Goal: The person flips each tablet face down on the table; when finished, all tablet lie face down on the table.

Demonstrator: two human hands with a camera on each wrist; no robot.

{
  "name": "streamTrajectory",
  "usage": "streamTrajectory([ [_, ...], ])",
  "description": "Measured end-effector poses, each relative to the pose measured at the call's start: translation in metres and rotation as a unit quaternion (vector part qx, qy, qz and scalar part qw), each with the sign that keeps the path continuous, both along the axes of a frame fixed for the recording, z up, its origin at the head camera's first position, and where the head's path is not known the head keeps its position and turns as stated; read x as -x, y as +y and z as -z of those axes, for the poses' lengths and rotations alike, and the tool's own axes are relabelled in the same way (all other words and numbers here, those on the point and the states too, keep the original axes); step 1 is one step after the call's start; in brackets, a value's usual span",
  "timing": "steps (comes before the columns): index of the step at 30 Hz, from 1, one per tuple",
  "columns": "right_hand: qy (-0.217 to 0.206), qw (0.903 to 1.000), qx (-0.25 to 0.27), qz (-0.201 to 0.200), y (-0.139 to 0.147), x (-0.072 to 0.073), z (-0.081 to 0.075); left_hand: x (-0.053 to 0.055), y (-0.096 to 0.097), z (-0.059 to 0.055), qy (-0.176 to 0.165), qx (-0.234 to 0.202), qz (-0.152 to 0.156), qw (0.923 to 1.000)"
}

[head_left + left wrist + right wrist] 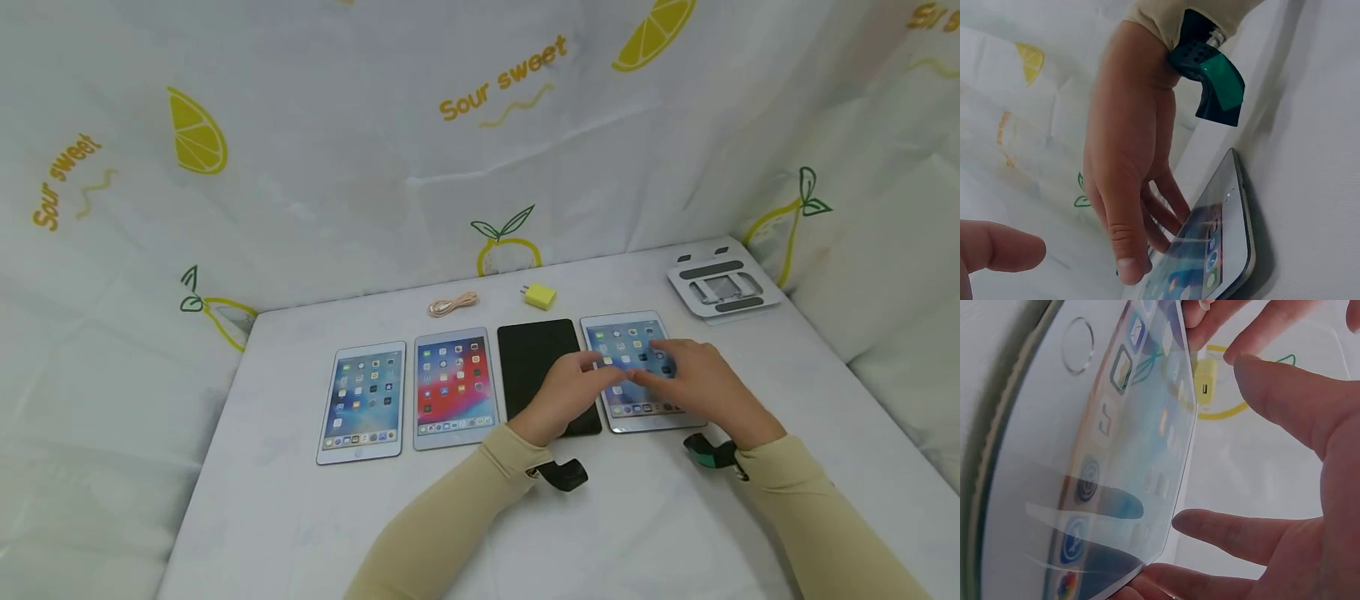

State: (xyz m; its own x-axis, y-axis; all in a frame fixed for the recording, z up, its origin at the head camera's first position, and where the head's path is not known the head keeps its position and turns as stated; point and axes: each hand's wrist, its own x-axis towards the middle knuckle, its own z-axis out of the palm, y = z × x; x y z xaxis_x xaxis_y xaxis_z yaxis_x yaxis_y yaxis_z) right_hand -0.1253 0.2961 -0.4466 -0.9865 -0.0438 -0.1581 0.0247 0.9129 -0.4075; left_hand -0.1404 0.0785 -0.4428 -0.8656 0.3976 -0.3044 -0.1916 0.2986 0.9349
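A white-framed tablet (637, 403) with a lit home screen lies flat at the right end of a row of tablets. My right hand (701, 379) is over its right side, fingers spread and fairly straight, fingertips at its edge in the right wrist view. My left hand (566, 392) reaches across the black tablet (534, 354) to the left edge of the same white one. The two thumbs nearly meet above the screen in the head view. In the left wrist view, my left thumb (1004, 247) points toward the right hand, and neither hand grips anything.
Further left lie a tablet with a red and blue screen (453, 383) and another white tablet (363, 400). Behind the row are a coiled cable (453, 304) and a yellow plug adapter (539, 296). A folded silver stand (723, 283) lies at the back right, before the lemon-print cloth backdrop (360, 167).
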Motion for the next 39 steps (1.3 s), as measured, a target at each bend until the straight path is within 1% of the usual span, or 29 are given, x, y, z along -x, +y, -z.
streamTrajectory([
  [2, -0.002, 1.0000, 0.003, 0.002, -0.002, 0.002, -0.002, 0.002, -0.001, 0.000, -0.002, -0.015, -0.010, 0.9998],
  [7, -0.011, 0.9999, 0.006, 0.005, -0.007, 0.004, -0.007, 0.004, -0.003, -0.003, -0.015, -0.032, -0.029, 0.9989],
  [9, -0.017, 0.9998, 0.004, 0.007, -0.010, 0.006, -0.008, 0.005, -0.005, -0.005, -0.027, -0.061, -0.034, 0.9972],
  [11, -0.027, 0.9996, 0.001, 0.009, -0.012, 0.007, -0.010, 0.006, -0.005, -0.005, -0.036, -0.100, -0.032, 0.9938],
  [14, -0.040, 0.9992, 0.004, 0.004, -0.019, 0.012, -0.012, 0.010, -0.010, -0.007, -0.041, -0.147, -0.039, 0.9875],
  [15, -0.044, 0.9990, 0.005, 0.001, -0.022, 0.013, -0.013, 0.011, -0.012, -0.008, -0.040, -0.153, -0.042, 0.9866],
  [19, -0.060, 0.9981, 0.007, -0.002, -0.030, 0.018, -0.016, 0.014, -0.017, -0.012, -0.036, -0.151, -0.048, 0.9866],
  [22, -0.073, 0.9972, 0.013, -0.001, -0.033, 0.019, -0.018, 0.015, -0.018, -0.012, -0.034, -0.151, -0.045, 0.9869],
  [30, -0.099, 0.9948, 0.022, -0.008, -0.035, 0.023, -0.026, 0.015, -0.017, -0.013, -0.017, -0.161, -0.038, 0.9861],
  [39, -0.118, 0.9920, 0.037, -0.023, -0.041, 0.025, -0.032, 0.011, -0.023, -0.019, 0.000, -0.167, -0.033, 0.9854],
])
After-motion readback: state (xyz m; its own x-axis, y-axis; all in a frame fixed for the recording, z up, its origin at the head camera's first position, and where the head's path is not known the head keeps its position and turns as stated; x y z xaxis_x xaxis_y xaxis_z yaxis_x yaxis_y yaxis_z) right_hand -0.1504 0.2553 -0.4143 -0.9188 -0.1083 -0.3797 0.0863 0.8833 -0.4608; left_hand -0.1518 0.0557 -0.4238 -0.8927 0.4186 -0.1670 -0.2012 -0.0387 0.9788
